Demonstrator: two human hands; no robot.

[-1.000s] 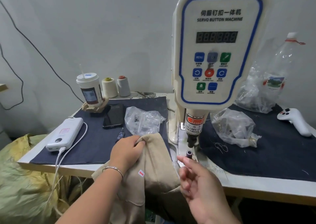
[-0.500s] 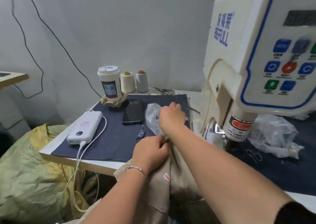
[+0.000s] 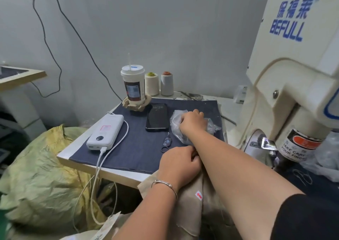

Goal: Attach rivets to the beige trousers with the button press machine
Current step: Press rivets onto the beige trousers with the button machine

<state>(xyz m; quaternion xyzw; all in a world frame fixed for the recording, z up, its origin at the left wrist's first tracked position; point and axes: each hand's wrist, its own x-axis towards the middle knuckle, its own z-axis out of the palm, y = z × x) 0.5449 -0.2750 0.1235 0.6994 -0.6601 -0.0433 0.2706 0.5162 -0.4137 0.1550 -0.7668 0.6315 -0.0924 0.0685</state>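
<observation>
1. A large cream-coloured button press machine [image 3: 286, 85], lettered BEFULL in blue, was observed at the right of the bench, with a black-and-orange warning label on its lower cylinder.
2. A crumpled yellow-green woven sack [image 3: 36, 181] was noted on the floor, left of the bench.
3. A dark blue denim cloth mat [image 3: 139, 148] was seen spread over the white-edged table [image 3: 102, 172].
4. The beige trousers [image 3: 189, 210] were found hanging over the front table edge, below the machine and beneath both forearms; a small white sticker with a red arrow was seen on the fabric.
5. The left hand [image 3: 178, 164], with a thin metal bangle at the wrist, was recorded with its fingers curled tightly on a bunched fold of the trousers at the table edge.
6. The right hand [image 3: 192, 122] was seen reaching across the left, placed on or in a clear crumpled plastic bag [image 3: 176, 127] on the mat; its fingertips were hidden, so the grip could not be told.
7. A white rectangular power bank [image 3: 105, 132] with a white cable was noted at the mat's left edge.
8. A black smartphone [image 3: 157, 116] was seen lying flat just left of the bag.
9. A white lidded paper cup [image 3: 132, 85] with a straw was recorded at the rear, beside two thread cones.
</observation>
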